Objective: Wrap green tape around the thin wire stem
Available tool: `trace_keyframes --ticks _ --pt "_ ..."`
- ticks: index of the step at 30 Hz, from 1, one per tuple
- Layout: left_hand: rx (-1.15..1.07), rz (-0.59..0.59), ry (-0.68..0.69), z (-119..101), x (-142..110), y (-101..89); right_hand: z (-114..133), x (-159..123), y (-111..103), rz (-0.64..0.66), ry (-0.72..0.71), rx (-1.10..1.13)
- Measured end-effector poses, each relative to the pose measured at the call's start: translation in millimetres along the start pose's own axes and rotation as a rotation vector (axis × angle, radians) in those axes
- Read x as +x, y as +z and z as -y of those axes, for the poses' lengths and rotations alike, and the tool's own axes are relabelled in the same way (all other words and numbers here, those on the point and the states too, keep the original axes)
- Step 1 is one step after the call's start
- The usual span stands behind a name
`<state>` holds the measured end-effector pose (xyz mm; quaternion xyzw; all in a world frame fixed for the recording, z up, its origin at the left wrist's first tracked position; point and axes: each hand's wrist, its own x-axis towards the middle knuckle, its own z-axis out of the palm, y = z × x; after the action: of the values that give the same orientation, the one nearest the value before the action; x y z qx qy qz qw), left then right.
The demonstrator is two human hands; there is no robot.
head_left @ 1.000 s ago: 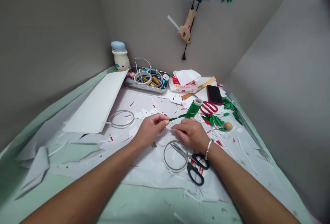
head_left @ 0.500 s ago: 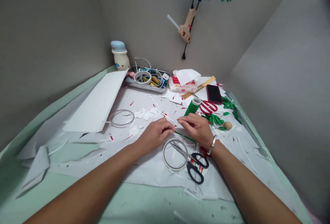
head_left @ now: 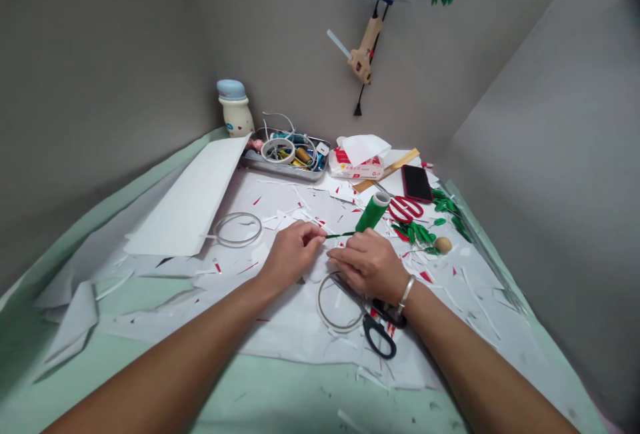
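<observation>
My left hand (head_left: pixel 293 254) is closed, its thumb and fingertips pinching the end of a thin green thread-wrapped stem (head_left: pixel 341 235). The stem runs right, toward the knuckles of my right hand (head_left: pixel 370 264), which has a bracelet at its wrist. That hand's fingers are bent together; what they hold is hidden. Just behind it a spool of green thread (head_left: pixel 373 213) stands on the table, leaning slightly. Black-handled scissors (head_left: pixel 380 337) lie under and in front of my right hand, partly covered, with their blades over a roll of tape (head_left: pixel 320 307).
White paper (head_left: pixel 190 201) and scraps cover the green cloth (head_left: pixel 280 394). Green leaf pieces (head_left: pixel 417 233), a wooden ball (head_left: pixel 443 245), red-handled scissors (head_left: pixel 406 209) and a phone (head_left: pixel 417 183) lie right. A metal tray (head_left: pixel 287 169) and tissue pack (head_left: pixel 356 166) stand behind. A glue gun (head_left: pixel 364 54) hangs on the wall.
My left hand has moved slightly up and left with the green stem. My right hand has come down and left, now partly over the scissors. The stem lies nearly level.
</observation>
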<state>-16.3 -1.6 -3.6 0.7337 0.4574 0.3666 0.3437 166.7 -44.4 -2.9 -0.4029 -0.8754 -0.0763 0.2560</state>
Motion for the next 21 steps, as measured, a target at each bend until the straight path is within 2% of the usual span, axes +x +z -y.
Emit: trace_keyframes --ticks 3,6,11,15,18,21 --pt "0.137 0.058 0.131 -1 -3 0.5 -7 -1 -5 -0.091 0.103 0.035" --pt "0.167 0.069 0.145 -2 -4 -0.1 -11 -2 -6 -0.117 0.173 0.094" --pt "0.114 -0.044 0.074 -1 -2 -1.8 -14 -2 -2 -0.020 0.195 0.225" --pt "0.040 -0.078 -0.003 0 0 -1.0 -24 -2 0 -0.037 0.320 0.327" --pt "-0.131 -0.064 -0.116 0 1 -0.5 -28 -4 2 -0.062 0.363 0.331" --pt "-0.333 -0.057 -0.198 -2 3 -1.5 -25 -5 4 -0.034 0.319 0.234"
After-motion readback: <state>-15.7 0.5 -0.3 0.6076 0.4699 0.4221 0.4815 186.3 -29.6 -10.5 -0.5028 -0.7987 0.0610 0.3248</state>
